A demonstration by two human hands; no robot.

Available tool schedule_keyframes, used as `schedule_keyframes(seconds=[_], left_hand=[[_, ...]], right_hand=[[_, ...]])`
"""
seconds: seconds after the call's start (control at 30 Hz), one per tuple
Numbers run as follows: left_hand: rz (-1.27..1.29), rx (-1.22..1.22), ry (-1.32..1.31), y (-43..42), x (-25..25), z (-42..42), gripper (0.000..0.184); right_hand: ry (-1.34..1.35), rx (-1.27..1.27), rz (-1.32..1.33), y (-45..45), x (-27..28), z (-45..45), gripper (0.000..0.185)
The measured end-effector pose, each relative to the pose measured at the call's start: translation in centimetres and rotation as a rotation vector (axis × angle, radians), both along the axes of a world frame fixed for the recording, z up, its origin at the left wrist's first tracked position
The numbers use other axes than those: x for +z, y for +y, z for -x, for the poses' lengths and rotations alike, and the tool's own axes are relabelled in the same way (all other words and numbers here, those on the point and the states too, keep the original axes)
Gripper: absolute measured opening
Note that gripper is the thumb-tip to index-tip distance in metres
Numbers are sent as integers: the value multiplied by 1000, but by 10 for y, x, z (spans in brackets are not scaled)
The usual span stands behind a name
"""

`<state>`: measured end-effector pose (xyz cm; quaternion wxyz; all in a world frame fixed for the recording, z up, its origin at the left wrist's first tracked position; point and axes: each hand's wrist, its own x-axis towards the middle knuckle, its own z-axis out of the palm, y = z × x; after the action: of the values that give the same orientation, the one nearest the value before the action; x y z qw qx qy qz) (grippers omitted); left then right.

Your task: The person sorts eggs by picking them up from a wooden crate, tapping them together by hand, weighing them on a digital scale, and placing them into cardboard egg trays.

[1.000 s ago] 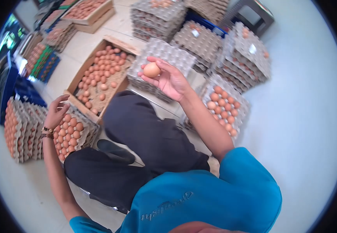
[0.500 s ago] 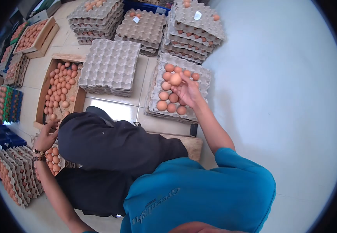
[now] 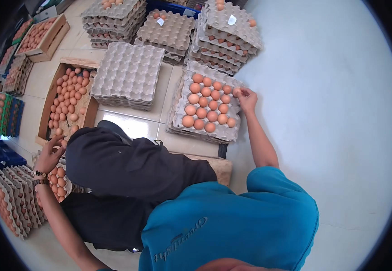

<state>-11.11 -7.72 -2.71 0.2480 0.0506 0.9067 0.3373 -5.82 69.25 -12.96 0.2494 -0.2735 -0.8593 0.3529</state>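
My right hand (image 3: 248, 99) pinches a brown egg (image 3: 237, 91) at the right edge of a grey pulp egg tray (image 3: 231, 132). Rows of brown eggs (image 3: 212, 105) sit in that tray, which tops a low stack. At the lower left, my left hand (image 3: 50, 156) has its fingers curled round another egg (image 3: 64, 143), partly hidden by them. It is at the near end of a wooden crate (image 3: 91, 110) holding loose eggs (image 3: 70, 92) on a sawdust-like layer.
A stack of bare trays (image 3: 126, 74) stands between crate and filled tray. Taller tray stacks (image 3: 227, 34) rise at the back. Another egg crate (image 3: 37, 38) stands far left, above green and blue trays (image 3: 8, 115). Filled trays (image 3: 17, 198) lean by my left forearm.
My right hand has moved right with its egg, from above the tray's middle to its right edge, uncovering the rows. My left hand has shifted slightly down, and an egg now shows at its fingers.
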Motion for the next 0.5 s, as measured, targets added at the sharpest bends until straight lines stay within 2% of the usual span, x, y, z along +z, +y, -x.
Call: schedule_keyframes(seconds=[0.07,0.17,0.27,0.37,0.4,0.43,0.5], left_hand=[[15,-36,26,-2,-3,2,48],[55,14,-43,1,6,0,48],[36,35,22,4,5,-2,45],[135,-53,113,2,-9,6,51],[210,-17,26,19,11,5,53],[204,-85,26,22,11,10,51],[159,-51,22,32,15,10,49]], right_hand=[[-111,0,-103,6,0,0,19],[5,-155,-183,13,12,14,16],[205,-74,-121,-19,43,42,17],[358,214,94,-104,72,92,17],[351,346,192,-149,86,106,19],[347,474,258,-191,88,123,21],[306,718,304,-269,79,155,23]])
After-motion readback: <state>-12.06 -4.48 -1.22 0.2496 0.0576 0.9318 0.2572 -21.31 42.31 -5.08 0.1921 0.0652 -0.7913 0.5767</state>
